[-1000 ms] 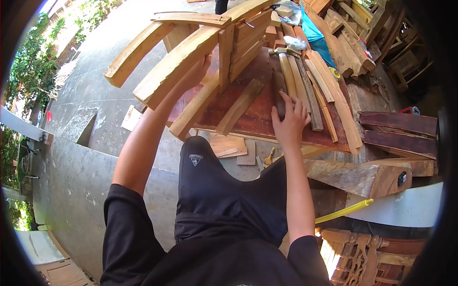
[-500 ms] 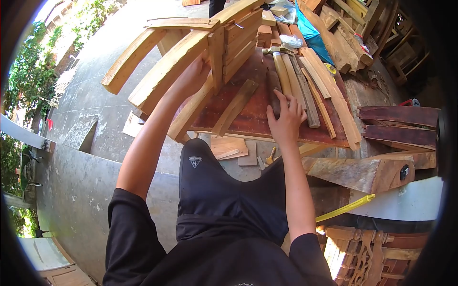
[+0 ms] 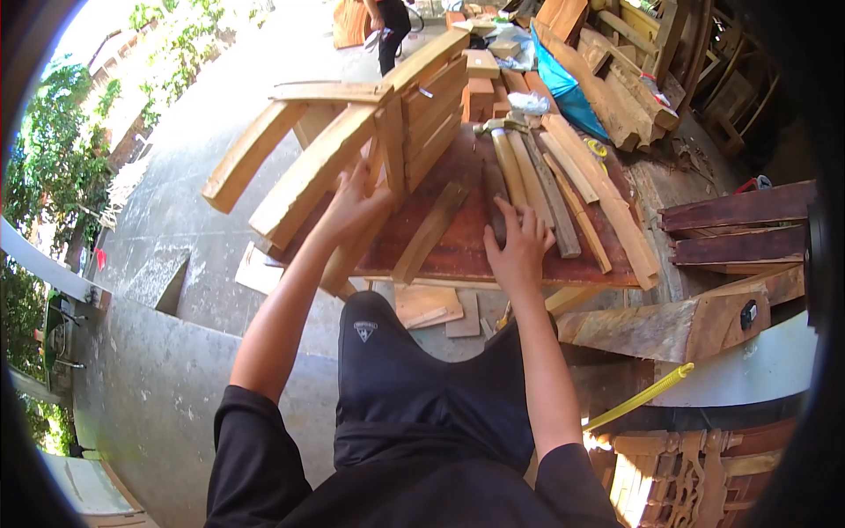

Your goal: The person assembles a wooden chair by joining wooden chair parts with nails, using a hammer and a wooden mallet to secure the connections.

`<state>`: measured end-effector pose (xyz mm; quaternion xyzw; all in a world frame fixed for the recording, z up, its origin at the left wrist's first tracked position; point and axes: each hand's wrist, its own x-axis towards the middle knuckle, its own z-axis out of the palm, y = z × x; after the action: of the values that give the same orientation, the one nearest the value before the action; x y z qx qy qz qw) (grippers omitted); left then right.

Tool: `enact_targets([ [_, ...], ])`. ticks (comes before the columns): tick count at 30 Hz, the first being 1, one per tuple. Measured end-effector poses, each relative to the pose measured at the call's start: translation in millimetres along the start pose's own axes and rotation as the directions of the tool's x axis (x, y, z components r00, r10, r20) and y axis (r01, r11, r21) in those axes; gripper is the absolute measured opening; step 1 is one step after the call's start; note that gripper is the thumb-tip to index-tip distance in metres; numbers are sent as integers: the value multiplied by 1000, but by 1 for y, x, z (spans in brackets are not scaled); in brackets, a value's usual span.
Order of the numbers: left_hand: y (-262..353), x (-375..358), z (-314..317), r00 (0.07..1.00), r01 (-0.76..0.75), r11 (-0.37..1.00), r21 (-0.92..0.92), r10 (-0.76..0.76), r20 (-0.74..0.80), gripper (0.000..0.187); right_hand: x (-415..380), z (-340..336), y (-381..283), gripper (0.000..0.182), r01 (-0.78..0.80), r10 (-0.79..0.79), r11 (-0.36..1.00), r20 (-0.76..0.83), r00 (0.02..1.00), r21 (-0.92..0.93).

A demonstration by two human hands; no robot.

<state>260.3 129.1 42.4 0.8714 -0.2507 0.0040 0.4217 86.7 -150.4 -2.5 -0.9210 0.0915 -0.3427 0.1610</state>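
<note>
My left hand is at the near side of a pale wooden frame with curved legs and slats, its fingers loosely curled against an upright. Part of the grip is hidden. The frame stands tilted on the red-brown tabletop. My right hand rests low over the near end of a dark wooden stick, thumb and fingers apart. Just right of the stick lies a hammer with a pale handle. Several long wooden strips lie beyond it, and a short curved piece sits between my hands.
Wood blocks, a clear plastic bag and a blue sheet are at the back. A person stands beyond the frame. Dark planks and a large timber lie at right. A yellow hose runs below them.
My left hand has come lower and nearer along the frame, so more of it shows. My right hand stays by the dark stick. The view has shifted, bringing the person further into sight.
</note>
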Motion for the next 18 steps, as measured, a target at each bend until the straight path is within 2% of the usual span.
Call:
enact_targets([
  [3, 27, -8, -4, 999, 30, 999, 21, -31, 12, 100, 0, -2, 0, 50, -2, 1, 1000, 11, 1000, 11],
  [4, 36, -8, -5, 997, 69, 997, 19, -70, 27, 114, 0, -3, 0, 50, -2, 2, 1000, 16, 1000, 14],
  [7, 29, -6, 9, 997, 83, 986, 146, -83, -7, 121, -1, -2, 2, 50, 6, -6, 1000, 1, 1000, 11],
  [10, 27, -10, 17, 992, 93, 982, 167, -77, -100, 114, -2, -2, 3, 50, 10, -10, 1000, -7, 1000, 18],
  [13, 28, -7, 14, 974, 217, 962, 168, -203, -100, 104, -2, -3, 3, 50, 0, 0, 1000, 10, 1000, 20],
  [16, 28, -5, 20, 974, 220, 927, 303, -196, -110, 98, -2, -4, 2, 50, 3, -3, 1000, 2, 1000, 26],
  [18, 28, -4, 21, 976, 211, 927, 310, -182, -120, 96, -3, -3, 3, 50, 2, -2, 999, -5, 1000, 32],
])
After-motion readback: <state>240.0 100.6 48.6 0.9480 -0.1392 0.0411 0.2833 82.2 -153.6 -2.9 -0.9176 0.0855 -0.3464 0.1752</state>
